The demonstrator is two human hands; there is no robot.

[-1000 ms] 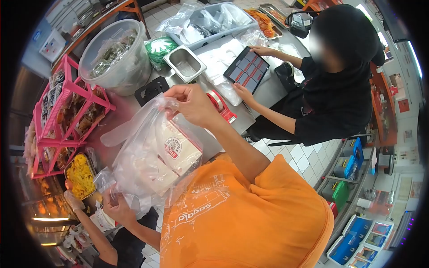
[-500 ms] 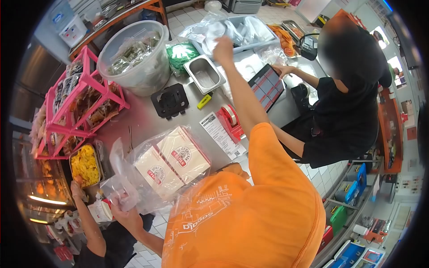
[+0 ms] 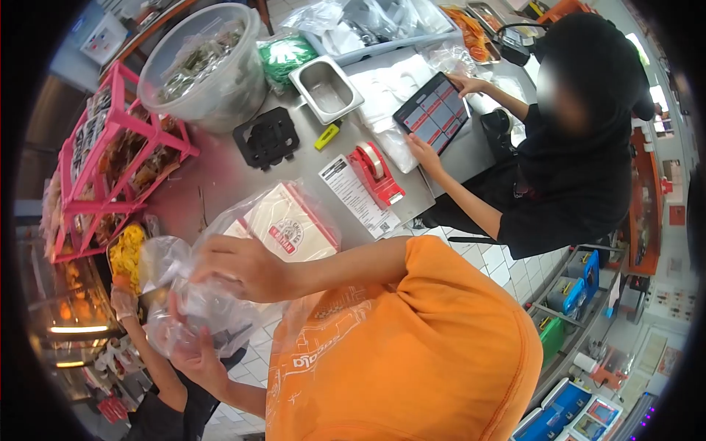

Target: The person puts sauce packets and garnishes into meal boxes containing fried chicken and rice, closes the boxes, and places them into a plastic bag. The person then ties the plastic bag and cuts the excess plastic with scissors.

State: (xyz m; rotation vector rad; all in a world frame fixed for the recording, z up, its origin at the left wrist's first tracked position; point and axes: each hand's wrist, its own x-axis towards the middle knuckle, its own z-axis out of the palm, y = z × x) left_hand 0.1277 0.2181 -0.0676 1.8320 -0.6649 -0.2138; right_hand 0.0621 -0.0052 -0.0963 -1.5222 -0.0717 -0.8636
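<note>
A clear plastic bag (image 3: 276, 323) is crumpled between my two hands at the lower left. My left hand (image 3: 202, 365) grips it from below, with its fingertips showing through the film. My right hand (image 3: 239, 268) pinches the bag's upper part, fingers curled. Just beyond my right hand, printed cardboard food boxes (image 3: 290, 217) lie in clear plastic on the steel table. My right forearm and hand cover part of them. Whether this plastic is one piece with what I hold, I cannot tell.
On the table are a receipt (image 3: 357, 195), a red tape dispenser (image 3: 376, 176), a yellow highlighter (image 3: 327, 135), a steel pan (image 3: 326, 90) and a large tub (image 3: 228, 88). A pink rack (image 3: 118, 158) stands left. One co-worker holds a tablet (image 3: 434, 114); another's gloved hand (image 3: 123, 301) is near yellow food.
My right hand has come back from the bin of bags at the far side to the plastic by my left hand. The view has shifted, and the co-worker now has both hands on the tablet.
</note>
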